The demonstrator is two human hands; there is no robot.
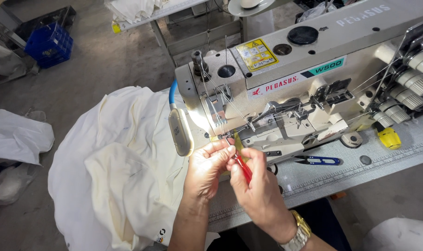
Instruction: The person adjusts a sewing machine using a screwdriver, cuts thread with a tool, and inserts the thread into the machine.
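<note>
**Both hands at the needle, red tool in the right**

The cream industrial sewing machine point(313, 60) fills the upper right of the frame, its long body running from the needle end near centre out to the right edge. It sits on a grey work table point(360, 172) that crosses the lower right. A large heap of cream fabric point(114, 172) spreads over the left half of the frame, hanging off the table's left end. A small lamp on a blue neck point(180, 130) shines just left of the needle area.

Your hands meet just below centre, right under the machine's needle end. Your left hand point(206, 169) comes up from the bottom, fingers pinched narrowly together at the needle area; what they pinch is too fine to tell, perhaps thread. Your right hand point(260, 193), with a gold watch point(299, 232) at the wrist, is closed around a slim red tool point(243, 168).

That tool lies between the two hands, touching both. Its long axis runs on a slant, from your right palm at lower right up to the left toward your left fingertips and the needle. The right hand holds it; the left is nearer its tip. It looks thin, straight and bright red.

Blue-handled thread snips point(319, 161) lie on the table to the right of your hands, untouched.
</note>
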